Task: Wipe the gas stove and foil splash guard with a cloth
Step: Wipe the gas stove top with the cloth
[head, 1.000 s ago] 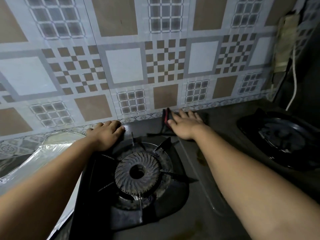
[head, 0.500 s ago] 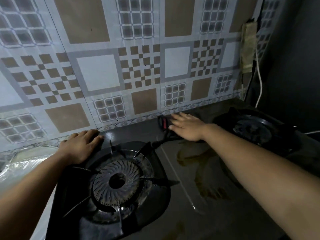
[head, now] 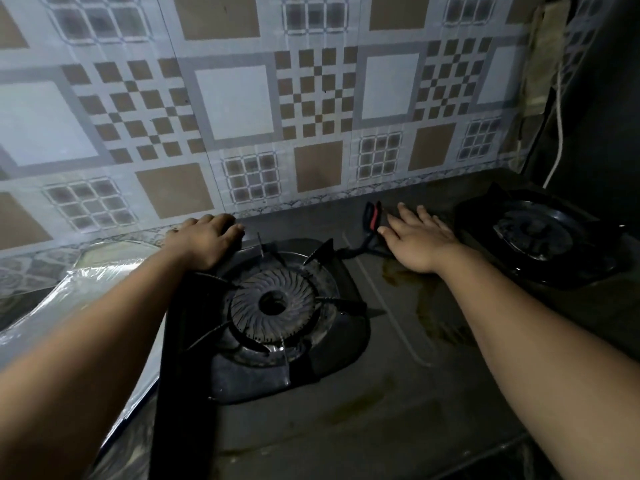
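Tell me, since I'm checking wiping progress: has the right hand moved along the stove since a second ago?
Yes. The right hand, flat on the dark cloth, has slid rightward, away from the left burner toward the right burner.

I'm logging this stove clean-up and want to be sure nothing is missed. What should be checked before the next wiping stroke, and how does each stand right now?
1. Cloth under the right hand: ok; the dark cloth with red trim lies pressed flat beneath it.
2. Left hand bracing: ok; it rests on the stove's back left edge by the left burner.
3. Burners off: ok; no flame on the left burner or the right burner.
4. Stove top clean: not ok; brown stains remain between the burners.
5. Foil splash guard wiped: cannot tell.
6. Cloth damp: cannot tell.
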### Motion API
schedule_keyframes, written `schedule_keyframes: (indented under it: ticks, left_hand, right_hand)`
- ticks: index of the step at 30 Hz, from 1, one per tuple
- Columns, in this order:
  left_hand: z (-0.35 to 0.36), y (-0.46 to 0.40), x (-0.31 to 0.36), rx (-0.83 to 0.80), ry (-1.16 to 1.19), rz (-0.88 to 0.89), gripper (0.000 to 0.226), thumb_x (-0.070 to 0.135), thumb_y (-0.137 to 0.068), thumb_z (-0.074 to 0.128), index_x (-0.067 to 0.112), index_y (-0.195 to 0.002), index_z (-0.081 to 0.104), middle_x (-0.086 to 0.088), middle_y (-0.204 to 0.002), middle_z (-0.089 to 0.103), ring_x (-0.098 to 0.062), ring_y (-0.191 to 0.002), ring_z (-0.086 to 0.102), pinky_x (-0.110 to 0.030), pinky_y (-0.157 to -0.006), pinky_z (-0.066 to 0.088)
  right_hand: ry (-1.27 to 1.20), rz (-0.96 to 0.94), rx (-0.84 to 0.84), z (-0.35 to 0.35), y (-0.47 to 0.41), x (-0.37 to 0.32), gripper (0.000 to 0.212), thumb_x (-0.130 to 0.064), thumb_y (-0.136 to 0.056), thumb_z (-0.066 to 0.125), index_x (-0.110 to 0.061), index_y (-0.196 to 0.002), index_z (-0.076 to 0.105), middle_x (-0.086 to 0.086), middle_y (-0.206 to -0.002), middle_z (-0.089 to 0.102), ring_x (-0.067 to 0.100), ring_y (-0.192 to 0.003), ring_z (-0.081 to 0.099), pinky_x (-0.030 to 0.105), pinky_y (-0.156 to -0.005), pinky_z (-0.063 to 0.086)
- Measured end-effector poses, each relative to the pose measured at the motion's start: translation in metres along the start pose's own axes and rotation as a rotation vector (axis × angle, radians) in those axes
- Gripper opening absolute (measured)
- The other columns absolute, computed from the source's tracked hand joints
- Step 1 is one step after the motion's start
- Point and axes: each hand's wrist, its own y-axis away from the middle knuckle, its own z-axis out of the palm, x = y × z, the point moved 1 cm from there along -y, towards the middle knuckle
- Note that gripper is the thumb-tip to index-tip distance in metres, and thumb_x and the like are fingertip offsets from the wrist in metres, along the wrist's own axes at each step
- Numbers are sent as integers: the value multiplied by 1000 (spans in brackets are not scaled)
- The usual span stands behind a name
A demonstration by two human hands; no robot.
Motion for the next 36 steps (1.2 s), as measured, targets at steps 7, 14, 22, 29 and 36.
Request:
schedule_keyframes:
  ticks: [7,14,22,29,36]
  left_hand:
    - [-2,10,-7,-22,-17,3,65,72,-92,15,41,-148,28,-7,-157,34,-38,-141,31,-62,-111,26]
    - [0,8,-12,-38,-1,20,69,75,-89,14,42,-149,28,-9,-157,34,-41,-141,31,-65,-111,25]
    - [5,1,-15,-10,-12,22,63,70,-93,20,42,-148,32,-12,-155,37,-40,-140,33,-62,-111,26]
    - [8,-7,-22,-13,2,49,74,78,-83,14,44,-147,30,-14,-155,38,-43,-140,32,-63,-112,26]
    - [9,-12,-24,-23,-1,61,82,84,-76,9,45,-146,28,-13,-156,36,-43,-140,32,-63,-111,27]
  right_hand:
    - [40,-236,-16,11,46,-31,60,-59,-100,12,-36,-155,17,-16,-163,-10,13,-151,-11,35,-121,-4]
    - [74,-344,-27,17,82,-15,60,-62,-97,12,-42,-153,17,-21,-161,-9,8,-150,-11,34,-122,-2]
    - [41,-183,-59,1,72,31,95,-81,-77,2,-30,-155,18,-15,-163,-6,10,-150,-9,33,-121,-1]
    - [12,77,49,6,67,42,62,-54,-102,13,-23,-156,15,-3,-165,-2,19,-152,-2,35,-122,2]
    - [-57,263,13,17,94,28,63,-56,-100,11,-32,-156,-1,0,-165,-10,27,-151,-9,42,-121,-1]
